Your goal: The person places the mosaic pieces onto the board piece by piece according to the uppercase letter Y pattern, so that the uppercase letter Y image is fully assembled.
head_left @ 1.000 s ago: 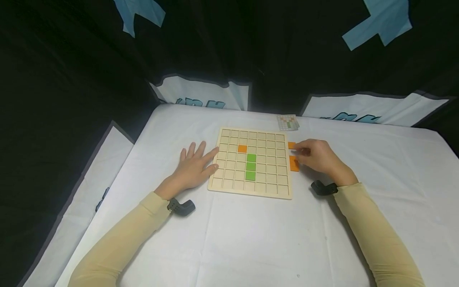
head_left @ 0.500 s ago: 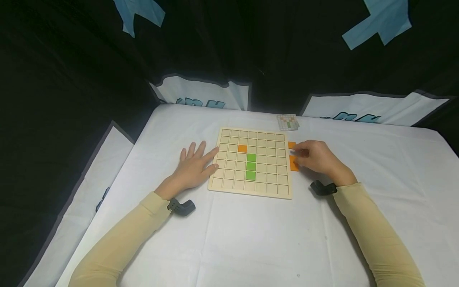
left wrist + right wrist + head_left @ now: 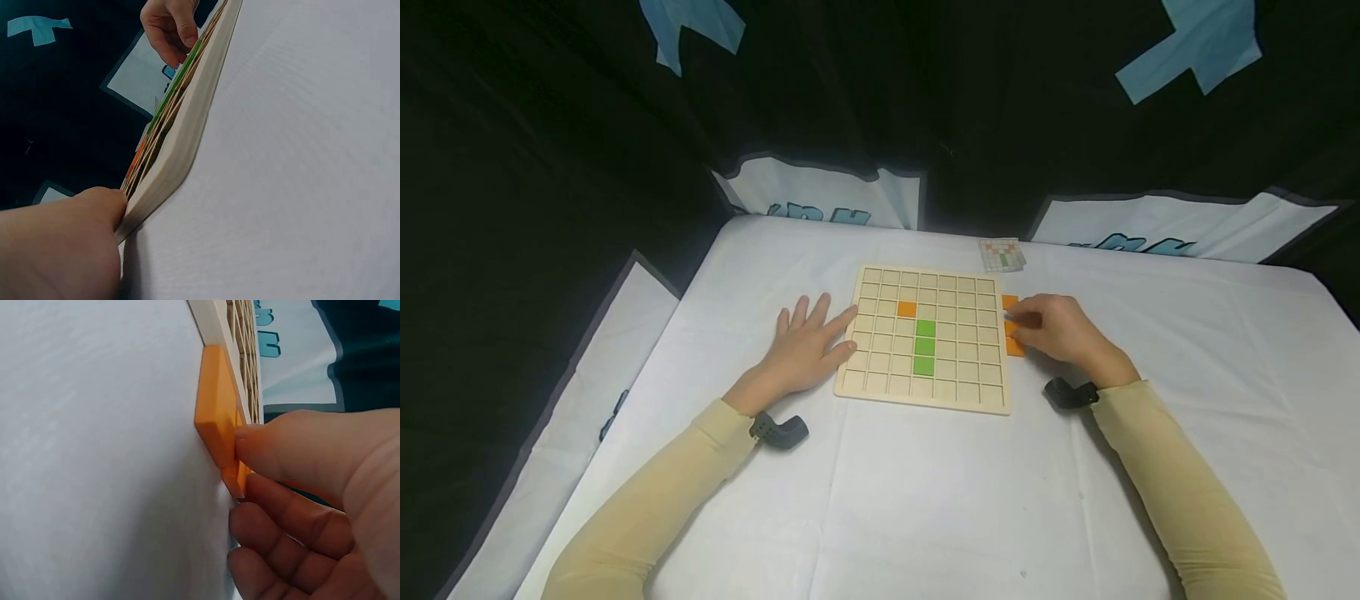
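A square wooden grid board lies on the table. Three green tiles stand in a column in its cells, with one orange tile up and to their left. My left hand rests spread at the left edge, thumb and index finger touching the board. Off the right edge, my right hand has its thumb and index finger about a small orange tile and seems to pinch it. The thumb tip also meets a nearer orange tile. Another orange tile lies by the index fingertip. Fingers partly hide these tiles.
A small card printed with a coloured grid lies behind the board, near the table's back edge. White cloth covers the table. Dark curtains with blue tape pieces hang behind it and at the left.
My right hand has shifted slightly left toward the board, its thumb and index finger moving in on the orange tiles. The left hand and the board have stayed put.
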The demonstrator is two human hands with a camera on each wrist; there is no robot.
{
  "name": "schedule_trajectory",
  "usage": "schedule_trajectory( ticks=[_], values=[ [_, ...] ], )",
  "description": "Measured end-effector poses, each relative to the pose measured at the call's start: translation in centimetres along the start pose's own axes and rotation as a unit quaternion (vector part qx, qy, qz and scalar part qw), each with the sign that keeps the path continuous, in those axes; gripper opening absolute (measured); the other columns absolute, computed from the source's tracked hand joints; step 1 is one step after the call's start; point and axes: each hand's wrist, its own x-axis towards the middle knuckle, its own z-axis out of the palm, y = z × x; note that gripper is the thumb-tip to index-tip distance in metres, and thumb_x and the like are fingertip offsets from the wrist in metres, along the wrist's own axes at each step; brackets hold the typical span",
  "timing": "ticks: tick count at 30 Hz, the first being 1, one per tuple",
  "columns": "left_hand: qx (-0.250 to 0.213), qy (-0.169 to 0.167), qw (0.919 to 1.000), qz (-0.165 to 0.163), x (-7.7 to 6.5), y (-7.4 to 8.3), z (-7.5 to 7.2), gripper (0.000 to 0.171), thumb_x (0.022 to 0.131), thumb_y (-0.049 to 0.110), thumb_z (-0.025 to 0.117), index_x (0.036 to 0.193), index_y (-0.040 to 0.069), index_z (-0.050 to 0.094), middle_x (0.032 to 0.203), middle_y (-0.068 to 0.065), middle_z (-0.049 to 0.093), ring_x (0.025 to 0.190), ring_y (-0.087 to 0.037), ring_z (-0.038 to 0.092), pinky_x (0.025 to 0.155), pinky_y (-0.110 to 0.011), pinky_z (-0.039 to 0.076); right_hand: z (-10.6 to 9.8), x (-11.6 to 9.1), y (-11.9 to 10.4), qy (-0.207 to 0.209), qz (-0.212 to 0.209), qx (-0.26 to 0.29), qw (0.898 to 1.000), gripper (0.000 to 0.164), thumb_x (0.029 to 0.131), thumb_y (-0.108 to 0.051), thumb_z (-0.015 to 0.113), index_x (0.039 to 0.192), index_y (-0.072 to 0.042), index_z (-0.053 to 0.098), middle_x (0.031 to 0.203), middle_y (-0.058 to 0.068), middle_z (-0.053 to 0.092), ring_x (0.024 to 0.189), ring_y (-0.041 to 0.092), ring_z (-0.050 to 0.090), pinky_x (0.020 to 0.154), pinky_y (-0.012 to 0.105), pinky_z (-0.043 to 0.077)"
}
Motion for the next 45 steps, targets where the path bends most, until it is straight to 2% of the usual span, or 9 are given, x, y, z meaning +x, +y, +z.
schedule_trajectory(
  ticks=[9,20,35,45],
  values=[
    [0.002,0.003,1.0000,0.002,0.04,-0.05,0.22,0.063,0.106,0.050,0.040,0.163,0.025,0.029,0.171,-0.023,0.008,0.156,-0.052,-0.004,0.122,-0.072,-0.003,0.22,-0.05,-0.01,0.002,0.001,-0.004,1.000,0.035,0.092,-0.004,0.069,0.126,0.002,0.070,0.127,0.024,0.068,0.106,0.035,0.060,0.102,0.053,0.053],
    [-0.003,-0.001,1.0000,0.002,0.02,0.16,0.13,0.063,0.106,0.050,0.040,0.162,0.025,0.029,0.171,-0.023,0.007,0.156,-0.052,-0.005,0.122,-0.072,-0.003,0.24,-0.28,0.08,0.006,-0.008,-0.010,1.000,0.032,0.090,-0.003,0.070,0.121,0.002,0.073,0.113,0.020,0.070,0.093,0.030,0.058,0.086,0.041,0.055],
    [0.002,-0.001,1.0000,0.000,-0.01,-0.02,0.03,0.064,0.105,0.050,0.041,0.163,0.025,0.029,0.171,-0.023,0.007,0.157,-0.051,-0.005,0.122,-0.071,-0.003,0.46,-0.32,-0.19,0.016,-0.026,-0.022,0.999,0.029,0.088,0.001,0.073,0.117,0.002,0.074,0.107,0.019,0.070,0.091,0.029,0.059,0.085,0.042,0.055],
    [0.000,0.000,1.0000,-0.001,-0.04,-0.09,0.02,0.064,0.105,0.050,0.041,0.163,0.025,0.029,0.171,-0.022,0.007,0.157,-0.051,-0.006,0.122,-0.071,-0.004,0.31,-0.12,-0.15,0.013,-0.023,-0.022,0.999,0.029,0.089,-0.002,0.072,0.119,0.002,0.074,0.108,0.019,0.070,0.092,0.029,0.059,0.087,0.043,0.055]
  ],
)
